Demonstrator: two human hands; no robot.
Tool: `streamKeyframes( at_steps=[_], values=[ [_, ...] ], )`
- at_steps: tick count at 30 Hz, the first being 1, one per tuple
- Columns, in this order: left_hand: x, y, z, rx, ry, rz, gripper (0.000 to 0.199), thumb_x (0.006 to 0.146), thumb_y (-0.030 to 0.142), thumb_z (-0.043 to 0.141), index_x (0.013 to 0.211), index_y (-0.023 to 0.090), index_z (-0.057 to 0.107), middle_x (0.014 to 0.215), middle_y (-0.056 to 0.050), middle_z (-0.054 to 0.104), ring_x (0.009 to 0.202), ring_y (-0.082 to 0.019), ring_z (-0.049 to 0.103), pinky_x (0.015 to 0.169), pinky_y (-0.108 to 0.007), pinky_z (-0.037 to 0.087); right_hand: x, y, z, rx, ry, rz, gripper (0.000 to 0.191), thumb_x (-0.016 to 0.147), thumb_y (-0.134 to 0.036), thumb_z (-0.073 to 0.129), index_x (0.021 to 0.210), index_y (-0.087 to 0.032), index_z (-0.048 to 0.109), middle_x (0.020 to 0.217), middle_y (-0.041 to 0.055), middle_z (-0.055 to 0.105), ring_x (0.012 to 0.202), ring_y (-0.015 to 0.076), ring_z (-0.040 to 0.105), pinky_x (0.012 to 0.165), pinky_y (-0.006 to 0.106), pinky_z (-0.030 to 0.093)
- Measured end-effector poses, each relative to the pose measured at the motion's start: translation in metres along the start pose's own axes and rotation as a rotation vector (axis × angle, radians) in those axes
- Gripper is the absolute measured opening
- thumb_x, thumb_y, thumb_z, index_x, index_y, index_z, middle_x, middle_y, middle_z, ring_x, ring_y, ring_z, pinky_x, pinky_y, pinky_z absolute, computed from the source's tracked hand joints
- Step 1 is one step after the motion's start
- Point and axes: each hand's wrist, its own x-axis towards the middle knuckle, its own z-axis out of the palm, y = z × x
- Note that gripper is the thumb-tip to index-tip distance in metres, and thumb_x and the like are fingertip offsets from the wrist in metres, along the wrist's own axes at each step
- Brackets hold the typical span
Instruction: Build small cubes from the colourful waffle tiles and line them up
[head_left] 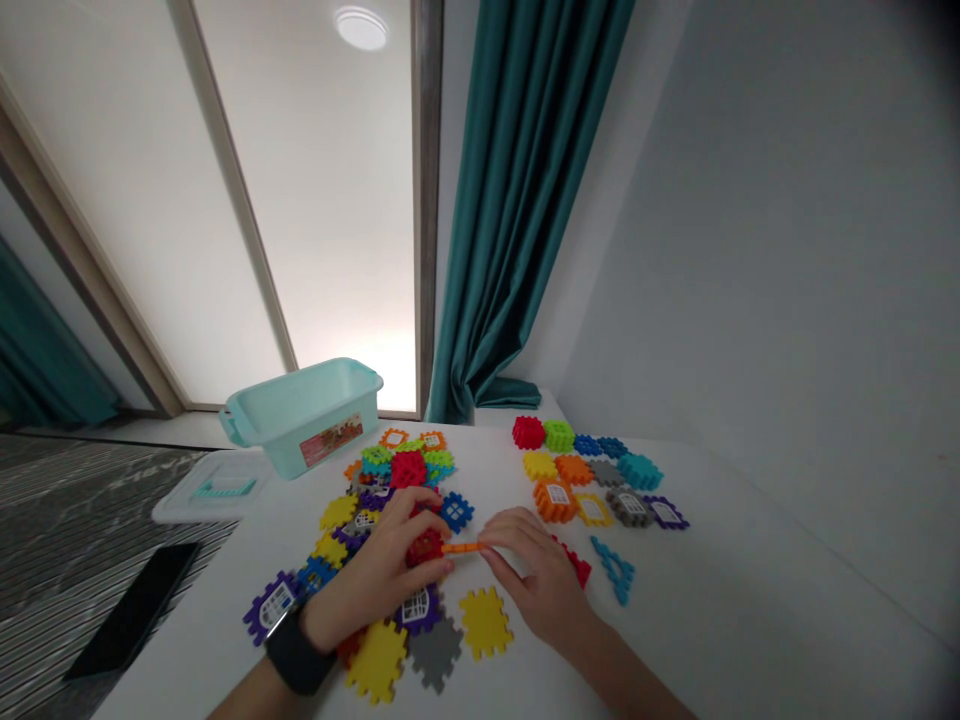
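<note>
My left hand (390,555), with a dark watch on its wrist, grips a red block piece (425,546) among the loose pieces. An orange piece (463,547), seen edge-on, touches the red one. Its other end is pinched in the fingertips of my right hand (531,565). A yellow square piece (486,622) and a grey one (435,652) lie flat below my hands. Just above sits a blue window piece (456,511). Partly behind my right hand is a red piece (576,562), with a blue triangular piece (613,570) to its right.
Sorted stacks, including an orange window stack (555,500), stand at the right on the white table (720,600). A mixed pile with a red stack (408,469) lies left of centre. A mint bin (307,400), a clear lid (214,487) and a black phone-like slab (133,610) are at the left.
</note>
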Motion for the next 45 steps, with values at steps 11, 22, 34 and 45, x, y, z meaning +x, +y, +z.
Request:
streamKeyframes(
  at_steps=[11,22,34,45],
  values=[
    [-0.003,-0.003,0.005,0.144,0.038,0.083,0.058,0.081,0.026,0.083,0.133,0.026,0.057,0.135,-0.011,0.054,0.125,-0.030,0.054,0.107,-0.048,0.049,-0.001,0.007,0.015,0.472,0.071,0.698,0.036,0.083,-0.054,0.072,0.085,-0.018,0.074,0.081,0.0062,0.074,0.078,0.0215,0.067,0.073,0.032,0.053],
    [-0.003,-0.006,0.005,0.178,0.017,0.104,0.057,0.084,0.028,0.080,0.137,0.030,0.057,0.136,-0.011,0.053,0.125,-0.031,0.053,0.105,-0.050,0.050,0.008,-0.003,0.011,0.689,0.099,0.858,0.053,0.063,-0.067,0.083,0.074,-0.017,0.071,0.069,0.0025,0.070,0.066,0.0165,0.061,0.064,0.028,0.049],
    [-0.003,-0.002,0.001,0.169,0.075,0.121,0.051,0.086,0.027,0.076,0.134,0.028,0.058,0.137,-0.013,0.053,0.126,-0.031,0.054,0.105,-0.048,0.052,0.011,-0.004,0.004,0.622,0.085,0.775,0.047,0.079,-0.065,0.070,0.080,-0.019,0.072,0.074,0.0032,0.070,0.073,0.0196,0.064,0.071,0.031,0.053],
    [-0.003,-0.003,0.003,0.280,0.083,0.170,0.047,0.086,0.026,0.076,0.130,0.024,0.059,0.132,-0.013,0.056,0.121,-0.031,0.056,0.102,-0.048,0.051,0.004,0.003,0.005,0.318,-0.012,0.636,0.023,0.087,-0.040,0.064,0.085,-0.019,0.073,0.082,0.0036,0.074,0.081,0.0216,0.068,0.076,0.032,0.052]
  ],
)
